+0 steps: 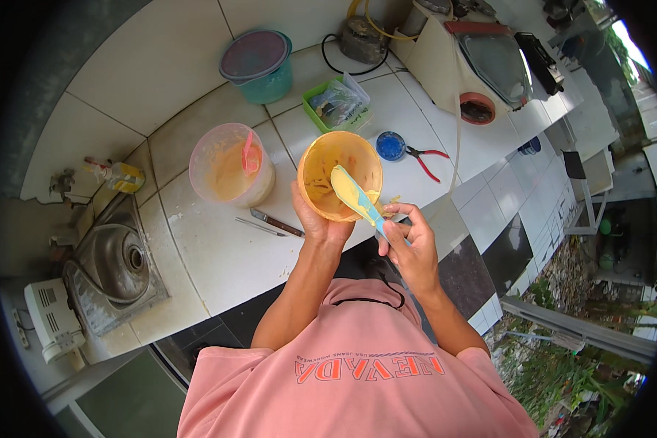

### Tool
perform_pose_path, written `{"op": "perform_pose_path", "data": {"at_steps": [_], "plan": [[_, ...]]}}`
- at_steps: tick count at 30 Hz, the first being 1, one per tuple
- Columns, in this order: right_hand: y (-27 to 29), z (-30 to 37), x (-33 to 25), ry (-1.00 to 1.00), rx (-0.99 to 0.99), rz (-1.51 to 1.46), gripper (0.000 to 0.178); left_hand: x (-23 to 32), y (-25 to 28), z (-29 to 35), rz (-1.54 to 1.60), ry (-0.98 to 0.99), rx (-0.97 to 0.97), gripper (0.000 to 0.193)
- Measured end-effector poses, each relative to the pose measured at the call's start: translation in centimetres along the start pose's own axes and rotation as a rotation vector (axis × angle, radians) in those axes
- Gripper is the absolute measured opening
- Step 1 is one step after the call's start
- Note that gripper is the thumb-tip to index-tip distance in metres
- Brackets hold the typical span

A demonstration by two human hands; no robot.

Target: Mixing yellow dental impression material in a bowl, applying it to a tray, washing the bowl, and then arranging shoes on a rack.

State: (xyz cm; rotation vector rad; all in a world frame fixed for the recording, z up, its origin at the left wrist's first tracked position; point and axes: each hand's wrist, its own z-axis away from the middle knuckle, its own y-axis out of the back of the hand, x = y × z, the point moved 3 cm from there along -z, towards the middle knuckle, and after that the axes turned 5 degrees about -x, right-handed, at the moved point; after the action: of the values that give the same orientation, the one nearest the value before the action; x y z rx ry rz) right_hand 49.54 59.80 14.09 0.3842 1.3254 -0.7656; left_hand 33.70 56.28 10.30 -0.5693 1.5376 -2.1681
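My left hand point(320, 219) is wrapped round the lower side of an orange bowl point(327, 157), whose inner wall is smeared with a yellowish paste. In my right hand point(410, 248) is a light blue spatula point(370, 210), its blade coated with the same paste and tilted over the bowl. To the left stands a pinkish translucent tub point(206, 164) with pale paste inside and a pink scoop point(251, 155) leaning in it. A knife point(276, 221) with a brown handle and a thin metal tool point(260, 226) lie on the counter between tub and left wrist.
Red-handled pliers point(425, 162) touch a round blue container point(390, 146) beyond the bowl. Behind stand a green box point(315, 109) holding a plastic bag and a lidded teal tub point(266, 79). A metal sink point(117, 259) is at left; a cream machine point(445, 69) stands far right.
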Motion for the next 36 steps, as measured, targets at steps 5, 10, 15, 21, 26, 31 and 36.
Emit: {"op": "perform_pose_path", "data": {"at_steps": [5,10,15,21,26,31,36], "plan": [[6.8,1.9,0.1,-0.333,-0.041,0.032,0.030,-2.0,-0.1,0.6,0.030,-0.169,-0.041,0.047],[15.1,0.5,-5.1,0.004,-0.184,0.623,0.019,-5.0,-0.2,1.8,-0.119,-0.265,-0.052,0.046],[14.8,-6.2,-8.0,0.619,-0.451,1.086,0.021,-8.2,0.3,2.8,-0.306,-0.403,0.078,0.043],[13.8,-6.9,-2.1,-0.061,-0.821,0.568,0.022,-9.9,2.4,3.7,-0.289,-0.601,0.193,0.041],[16.8,-6.0,1.5,-0.532,-0.703,0.161,0.023,-9.8,6.1,7.1,-0.164,-0.700,0.274,0.040],[19.3,-8.5,2.5,-0.023,-0.492,0.578,0.022,-13.0,11.0,12.3,0.008,-0.419,0.405,0.043],[18.3,-8.3,4.5,0.383,-0.493,0.857,0.024,-15.8,14.0,12.0,0.169,-0.240,0.276,0.043]]}}
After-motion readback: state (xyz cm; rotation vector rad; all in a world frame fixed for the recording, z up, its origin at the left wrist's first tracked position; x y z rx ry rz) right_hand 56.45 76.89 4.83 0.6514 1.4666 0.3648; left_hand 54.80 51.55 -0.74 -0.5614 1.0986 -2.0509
